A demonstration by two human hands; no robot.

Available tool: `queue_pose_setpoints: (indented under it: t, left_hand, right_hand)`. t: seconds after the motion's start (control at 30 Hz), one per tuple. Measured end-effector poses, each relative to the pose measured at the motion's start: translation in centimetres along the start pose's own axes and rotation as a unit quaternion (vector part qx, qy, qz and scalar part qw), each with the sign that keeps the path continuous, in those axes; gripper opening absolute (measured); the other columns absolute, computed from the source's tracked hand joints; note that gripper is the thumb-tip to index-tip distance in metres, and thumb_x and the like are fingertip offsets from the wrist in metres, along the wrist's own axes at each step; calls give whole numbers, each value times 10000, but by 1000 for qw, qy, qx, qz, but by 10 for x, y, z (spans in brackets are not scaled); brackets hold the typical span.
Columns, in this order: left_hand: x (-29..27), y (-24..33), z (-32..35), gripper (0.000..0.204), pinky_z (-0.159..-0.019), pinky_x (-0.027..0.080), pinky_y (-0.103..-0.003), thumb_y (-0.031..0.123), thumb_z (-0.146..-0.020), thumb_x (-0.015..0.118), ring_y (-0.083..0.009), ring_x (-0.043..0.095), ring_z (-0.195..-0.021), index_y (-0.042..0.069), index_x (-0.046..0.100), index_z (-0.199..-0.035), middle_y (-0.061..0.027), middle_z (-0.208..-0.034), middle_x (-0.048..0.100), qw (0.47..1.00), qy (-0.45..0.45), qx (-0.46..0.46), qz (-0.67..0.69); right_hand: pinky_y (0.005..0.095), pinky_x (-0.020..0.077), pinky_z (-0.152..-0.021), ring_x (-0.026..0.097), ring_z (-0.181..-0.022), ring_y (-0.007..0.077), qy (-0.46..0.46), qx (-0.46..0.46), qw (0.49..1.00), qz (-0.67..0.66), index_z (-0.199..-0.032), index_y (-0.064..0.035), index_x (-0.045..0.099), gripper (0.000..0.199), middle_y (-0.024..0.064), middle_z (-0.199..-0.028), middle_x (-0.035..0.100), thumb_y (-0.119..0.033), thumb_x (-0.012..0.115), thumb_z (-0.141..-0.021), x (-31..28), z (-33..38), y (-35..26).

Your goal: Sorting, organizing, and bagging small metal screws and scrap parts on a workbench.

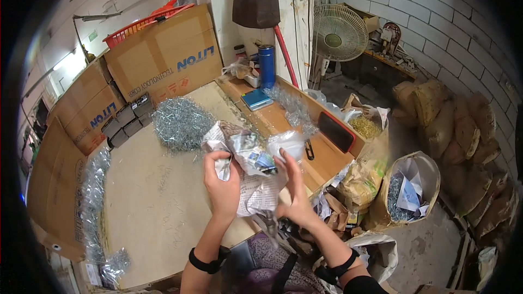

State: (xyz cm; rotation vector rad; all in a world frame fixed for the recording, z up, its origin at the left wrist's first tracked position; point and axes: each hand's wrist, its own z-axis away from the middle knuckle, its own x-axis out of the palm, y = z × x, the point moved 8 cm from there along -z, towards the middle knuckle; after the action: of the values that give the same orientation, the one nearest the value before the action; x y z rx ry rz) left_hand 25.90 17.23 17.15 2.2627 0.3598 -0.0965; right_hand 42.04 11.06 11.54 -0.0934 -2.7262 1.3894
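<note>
Above the table's front right part, a crumpled sheet of newspaper [259,193] with a coloured picture is bunched up between my hands. My left hand [222,188] grips its left side, thumb and fingers closed on the paper. At its right edge is my right hand [298,198], thumb and fingers spread apart; the fingertips are against or very close to the paper, and slightly blurred. A whitish translucent plastic piece [289,142] shows just beyond the right fingertips. Behind the newspaper, a tangled heap of small shiny metal pins [182,122] lies on the pale tabletop [158,207].
Cardboard sheets [163,57] wall the table's far and left sides. Dark blocks [128,120] stand by them; clear plastic wrap [95,201] lines the left edge. A wooden tray [272,117] holds a blue bottle [266,65] and a phone [336,132]. Sacks [417,171] stand right.
</note>
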Motion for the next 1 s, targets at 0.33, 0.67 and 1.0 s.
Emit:
queue_pose_setpoints:
  t: [0.33,0.67,1.0]
  left_hand:
    - [68,-21,101,388,-966,470,-339,147,-977,468,-197,529,-1157,31,386,-1338,-94,-1269,507,812,-270,-353,378]
    - [61,-29,109,347,-956,431,-300,43,-909,566,-176,580,-1063,-45,498,-1238,-133,-1200,578,809,-392,-365,242]
    - [38,-46,106,232,-886,482,-304,78,-924,575,-180,622,-949,-37,581,-1125,-123,-1060,642,811,-388,-396,185]
  right_hand:
    - [444,439,-935,503,-1154,417,10,-139,954,266,-1304,-141,491,660,210,-1334,477,-120,719,-684,-9,38,-22]
    - [260,444,-726,547,-807,128,548,-24,778,308,-1025,3,553,245,46,-929,596,48,515,-787,-232,153,-12]
    - [416,280,-1060,432,-1224,317,254,321,820,400,-1360,52,312,593,242,-1334,432,-222,559,-897,-285,98,285]
